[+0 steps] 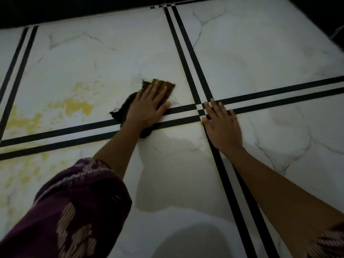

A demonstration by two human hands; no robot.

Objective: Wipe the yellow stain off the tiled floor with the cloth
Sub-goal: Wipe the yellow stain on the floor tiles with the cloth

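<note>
Nearest us our patterned purple sleeve (74,211), our right hand (222,127) flat on the tiled floor (260,53) with fingers spread and holding nothing, our left hand (149,105) pressing the dark cloth (128,107) flat with fingers extended, yellow stain (78,107) lying left of the cloth.

Looking like an indoor room of a home: glossy white marble-look floor tiles (260,43) edged with double black stripes (188,53), meeting a dark wall base (74,12) along the far edge, dimly lit, yellow stain (78,107) spreading near the left edge.
</note>
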